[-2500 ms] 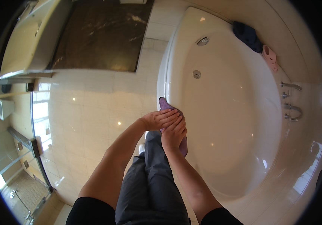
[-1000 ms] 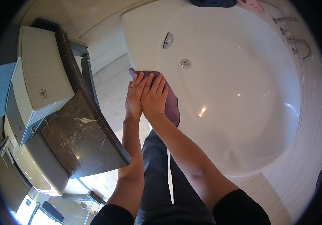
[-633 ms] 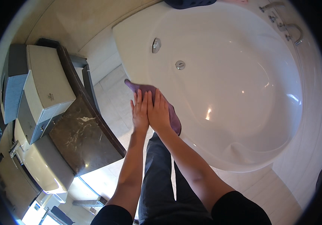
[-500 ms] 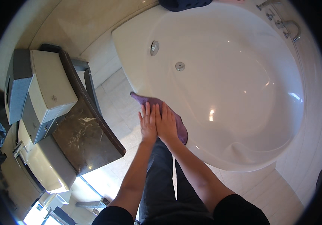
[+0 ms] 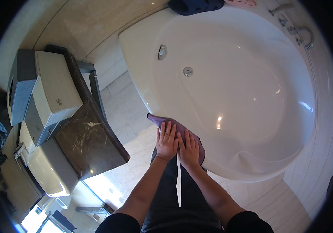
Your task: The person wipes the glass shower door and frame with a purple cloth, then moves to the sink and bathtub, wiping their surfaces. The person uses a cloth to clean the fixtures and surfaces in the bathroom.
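A purple cloth [image 5: 176, 128] lies over the near left rim of a white corner bathtub [image 5: 236, 101]. My left hand [image 5: 167, 143] rests flat on the cloth's left part with its fingers stretched out. Beside it, my right hand [image 5: 189, 149] is laid on the cloth in the same way, fingers pointing away from me. The hands are close together at the fingers. One cloth corner sticks out to the left of the rim, and its right end hangs near my right wrist.
A silver drain [image 5: 188, 71] and an overflow plate [image 5: 162, 52] are in the tub. Chrome taps [image 5: 304, 35] stand at the far right. Dark blue clogs [image 5: 195, 6] sit on the far rim. On the left, a dark marble counter [image 5: 90, 139] carries storage boxes [image 5: 59, 87] beside a basin [image 5: 44, 171].
Both hands and the cloth have slid along the rim toward me and to the right. My hands, side by side before, now angle slightly apart at the wrists.
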The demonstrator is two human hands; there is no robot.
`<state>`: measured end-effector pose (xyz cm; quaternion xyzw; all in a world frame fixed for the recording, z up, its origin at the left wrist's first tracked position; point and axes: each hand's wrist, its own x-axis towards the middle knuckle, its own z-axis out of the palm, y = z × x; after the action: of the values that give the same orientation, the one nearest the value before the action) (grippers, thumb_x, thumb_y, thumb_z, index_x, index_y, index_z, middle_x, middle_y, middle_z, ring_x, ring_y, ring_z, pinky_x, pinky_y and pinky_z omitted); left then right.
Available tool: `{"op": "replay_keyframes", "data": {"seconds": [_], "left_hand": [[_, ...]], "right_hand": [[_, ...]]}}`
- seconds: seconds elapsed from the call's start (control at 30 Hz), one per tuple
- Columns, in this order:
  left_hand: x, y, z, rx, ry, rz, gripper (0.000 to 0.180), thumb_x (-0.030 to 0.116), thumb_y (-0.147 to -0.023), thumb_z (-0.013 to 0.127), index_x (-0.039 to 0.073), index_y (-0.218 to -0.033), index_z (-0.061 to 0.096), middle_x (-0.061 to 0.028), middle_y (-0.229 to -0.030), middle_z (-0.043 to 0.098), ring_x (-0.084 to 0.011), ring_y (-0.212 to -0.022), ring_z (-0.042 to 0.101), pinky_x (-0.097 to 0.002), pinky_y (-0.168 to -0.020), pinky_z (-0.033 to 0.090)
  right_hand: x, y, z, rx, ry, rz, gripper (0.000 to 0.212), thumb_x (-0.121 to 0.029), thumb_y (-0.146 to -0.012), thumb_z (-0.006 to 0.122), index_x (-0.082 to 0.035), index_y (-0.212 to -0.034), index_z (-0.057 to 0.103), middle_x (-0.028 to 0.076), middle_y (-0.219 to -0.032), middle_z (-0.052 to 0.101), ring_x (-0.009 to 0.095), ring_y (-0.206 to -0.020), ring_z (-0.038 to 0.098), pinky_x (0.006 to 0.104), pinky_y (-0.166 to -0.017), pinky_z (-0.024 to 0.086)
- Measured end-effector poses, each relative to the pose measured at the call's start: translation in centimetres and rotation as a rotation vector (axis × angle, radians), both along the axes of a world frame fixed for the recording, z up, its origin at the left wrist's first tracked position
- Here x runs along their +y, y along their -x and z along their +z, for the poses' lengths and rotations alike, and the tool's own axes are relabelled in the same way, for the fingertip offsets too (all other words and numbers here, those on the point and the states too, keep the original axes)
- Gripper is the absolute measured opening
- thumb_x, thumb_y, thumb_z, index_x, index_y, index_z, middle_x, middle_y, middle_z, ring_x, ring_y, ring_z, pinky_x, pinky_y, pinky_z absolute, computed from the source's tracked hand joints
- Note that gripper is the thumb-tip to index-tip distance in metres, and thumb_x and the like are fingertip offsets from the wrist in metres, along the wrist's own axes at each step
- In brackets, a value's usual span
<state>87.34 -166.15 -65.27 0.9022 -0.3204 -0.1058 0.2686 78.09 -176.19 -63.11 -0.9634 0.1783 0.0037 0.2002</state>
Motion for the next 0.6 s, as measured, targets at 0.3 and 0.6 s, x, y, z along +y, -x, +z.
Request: {"op": "replay_keyframes", "data": {"seconds": [0.3, 0.6], "left_hand": [[-4.2, -8.2, -0.3, -0.103, -0.053, 0.072, 0.045, 0.025, -0.097, 0.049, 0.004, -0.136, 0.057, -0.0085, -0.149, 0.048, -0.0285, -0.145, 0.034, -0.0529, -0.119, 0.018], [-6.7, -17.5, -1.2, -0.198, -0.156, 0.245, 0.038, 0.024, -0.099, 0.048, 0.015, -0.135, 0.059, 0.0025, -0.154, 0.042, -0.0234, -0.147, 0.032, -0.0503, -0.121, 0.016]], "right_hand": [[-1.7, -8.8, -2.2, 0.017, -0.291, -0.093, 0.048, -0.018, -0.094, 0.054, -0.003, -0.139, 0.049, 0.016, -0.140, 0.055, 0.031, -0.125, 0.056, 0.0390, -0.102, 0.048], [-3.5, -19.2, -5.3, -0.135, -0.645, -0.095, 0.052, -0.020, -0.099, 0.043, -0.004, -0.148, 0.040, 0.015, -0.151, 0.045, 0.031, -0.136, 0.047, 0.0385, -0.109, 0.042]]}}
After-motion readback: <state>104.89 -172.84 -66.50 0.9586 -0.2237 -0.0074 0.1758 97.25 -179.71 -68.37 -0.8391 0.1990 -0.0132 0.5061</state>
